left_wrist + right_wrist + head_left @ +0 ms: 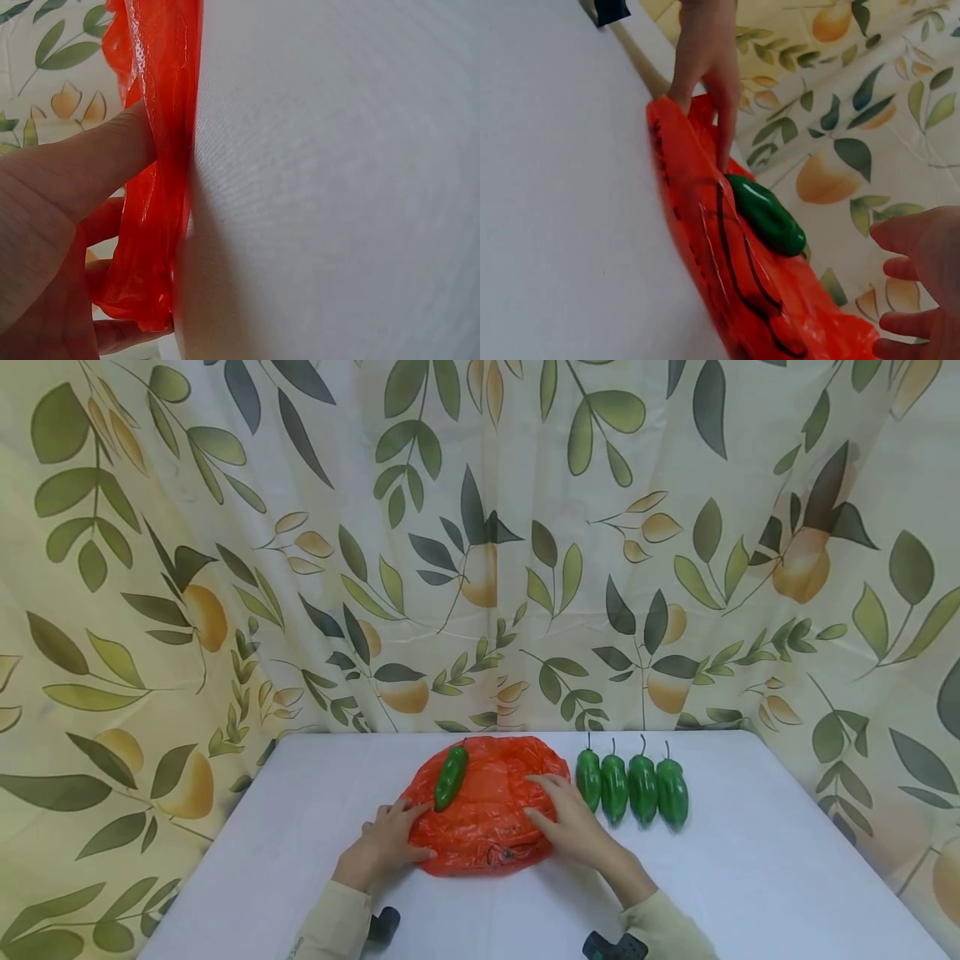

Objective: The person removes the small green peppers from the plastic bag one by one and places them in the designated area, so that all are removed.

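Observation:
A crinkled red plastic bag (487, 827) with black print lies on the white table. One green pepper (451, 778) rests on its upper left part. My left hand (388, 842) is at the bag's left edge, with thumb and fingers around the thin plastic; in the left wrist view the film covers the thumb tip. Over the bag's right side my right hand (576, 827) is spread, its thumb and fingers apart. From the right wrist view, the right fingers (904, 326) stand off the bag with nothing between them, while the left fingertips reach close to the pepper.
Several green peppers (642, 789) stand in a row just right of the bag, stems pointing to the back. The white table (750, 877) ends at a leaf-and-fruit patterned curtain (480, 543). Dark devices (615, 946) sit at both wrists.

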Motion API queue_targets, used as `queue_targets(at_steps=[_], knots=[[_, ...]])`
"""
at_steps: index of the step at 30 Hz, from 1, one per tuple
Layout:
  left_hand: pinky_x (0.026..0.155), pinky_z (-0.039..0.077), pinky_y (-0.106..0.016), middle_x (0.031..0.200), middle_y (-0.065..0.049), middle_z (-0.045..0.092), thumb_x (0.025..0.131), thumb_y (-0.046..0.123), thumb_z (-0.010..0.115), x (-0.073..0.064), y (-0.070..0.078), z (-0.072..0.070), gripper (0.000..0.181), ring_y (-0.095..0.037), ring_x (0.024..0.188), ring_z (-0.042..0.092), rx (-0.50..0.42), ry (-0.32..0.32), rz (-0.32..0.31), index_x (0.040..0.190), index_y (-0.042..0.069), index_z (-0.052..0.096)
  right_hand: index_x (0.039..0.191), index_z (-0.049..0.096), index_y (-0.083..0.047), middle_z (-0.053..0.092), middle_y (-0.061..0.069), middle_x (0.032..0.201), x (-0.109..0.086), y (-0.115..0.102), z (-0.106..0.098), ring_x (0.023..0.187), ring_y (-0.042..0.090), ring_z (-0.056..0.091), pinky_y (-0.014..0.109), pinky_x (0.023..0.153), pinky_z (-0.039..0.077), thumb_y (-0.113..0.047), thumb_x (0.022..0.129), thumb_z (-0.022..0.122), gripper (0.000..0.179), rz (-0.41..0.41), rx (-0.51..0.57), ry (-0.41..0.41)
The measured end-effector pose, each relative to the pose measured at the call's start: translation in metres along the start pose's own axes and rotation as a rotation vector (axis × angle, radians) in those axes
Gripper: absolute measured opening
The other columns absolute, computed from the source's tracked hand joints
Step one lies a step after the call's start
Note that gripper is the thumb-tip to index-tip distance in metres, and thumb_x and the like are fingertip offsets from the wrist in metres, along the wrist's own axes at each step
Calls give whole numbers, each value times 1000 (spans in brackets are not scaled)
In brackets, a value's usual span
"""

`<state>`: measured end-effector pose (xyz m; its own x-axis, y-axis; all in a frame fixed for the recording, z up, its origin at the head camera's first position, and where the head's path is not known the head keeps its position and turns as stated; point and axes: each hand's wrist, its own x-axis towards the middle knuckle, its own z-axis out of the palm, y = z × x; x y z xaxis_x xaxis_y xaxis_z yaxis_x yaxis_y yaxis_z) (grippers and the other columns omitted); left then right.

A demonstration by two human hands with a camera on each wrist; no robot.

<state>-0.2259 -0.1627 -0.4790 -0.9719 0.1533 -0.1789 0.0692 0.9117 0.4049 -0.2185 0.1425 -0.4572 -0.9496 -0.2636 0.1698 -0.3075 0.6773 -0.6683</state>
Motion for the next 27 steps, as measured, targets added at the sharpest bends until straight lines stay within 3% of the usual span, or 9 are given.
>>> queue_targets(at_steps=[14,27], knots=[[103,41,-74,151,-14,46,77,39,87,-4,3,-2,81,-39,133,43,-14,2,16,148,20,53,145,52,-16,45,17,152,17,-23,32,141,40,43,67,109,42,-24,98,66,49,-21,99,-81],[107,37,-75,153,-14,45,79,39,85,-3,4,-4,80,-40,135,41,-16,-23,3,149,21,52,150,46,-17,42,15,155,31,-29,58,143,38,40,68,108,43,-28,101,61,52,9,173,-158]])
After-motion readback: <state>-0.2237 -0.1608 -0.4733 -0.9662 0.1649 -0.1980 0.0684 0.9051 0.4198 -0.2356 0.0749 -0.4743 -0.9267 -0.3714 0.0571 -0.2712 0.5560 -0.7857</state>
